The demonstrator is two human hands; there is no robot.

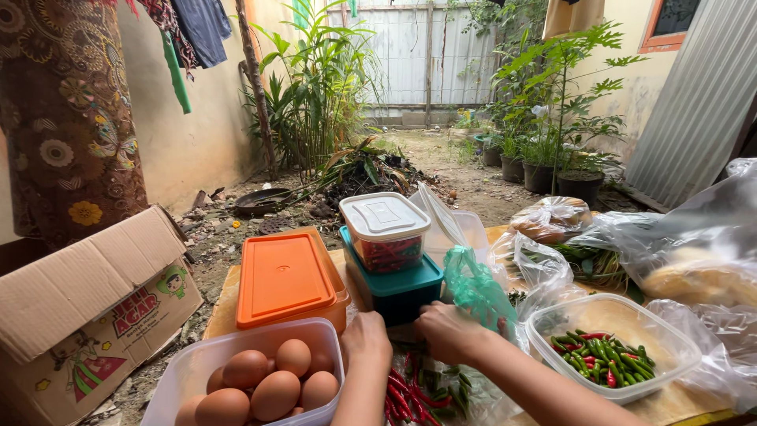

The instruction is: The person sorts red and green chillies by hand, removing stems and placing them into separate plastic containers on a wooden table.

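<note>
Big cardboard box (87, 315) gaping open at far left, off the table. On the wooden table (223, 304), an orange lidded container (285, 278), flat and shut. Nearest the camera, a clear tub of brown eggs (260, 383), uncovered, hard against the table's near edge. Mid-table, a teal box (400, 288) carrying a clear tub of red chillies (386, 233) stacked on top. At right, an open clear tub of green and red chillies (611, 356), crowded by crumpled clear plastic bags (694, 260). Loose chillies (418, 394) spread in front, between the forearms. Right hand (448, 330) closed, pinching the green plastic bag (477, 290) just beside the teal box. Left hand (364, 338) knuckles-up at the foot of the teal box; fingers hidden, so cannot tell whether curled or flat. Risks, as a judgement: a tug on the green bag could nudge the stacked pair and tip the top tub; a swinging left forearm could knock the uncovered eggs off the edge.
</note>
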